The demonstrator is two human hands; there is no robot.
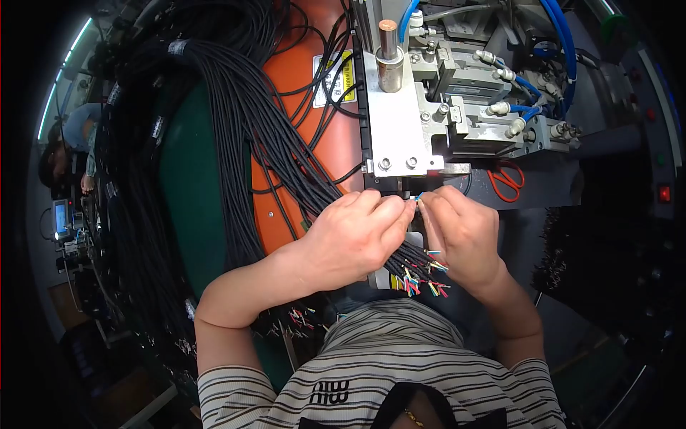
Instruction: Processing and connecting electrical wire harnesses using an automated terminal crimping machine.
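Both my hands meet just below the front edge of a metal machine head point(396, 121). My left hand point(357, 229) is closed in a pinch, its thumb and forefinger at a thin coloured wire end point(419, 196). From the other side my right hand point(463, 232) pinches at the same wires, fingertips nearly touching the left ones. The exact grip is partly hidden by the fingers. Under my left hand lies a bundle of black cables point(404, 261), its stripped ends point(421, 279) showing red, yellow, blue and white wires near my right wrist.
A thick bunch of black cables point(243, 107) hangs over an orange surface point(286, 214) on the left. Red-handled scissors point(506, 181) lie right of the machine. Pneumatic cylinders point(475, 89) with blue hoses point(569, 57) stand behind. Another person point(75, 139) is at far left.
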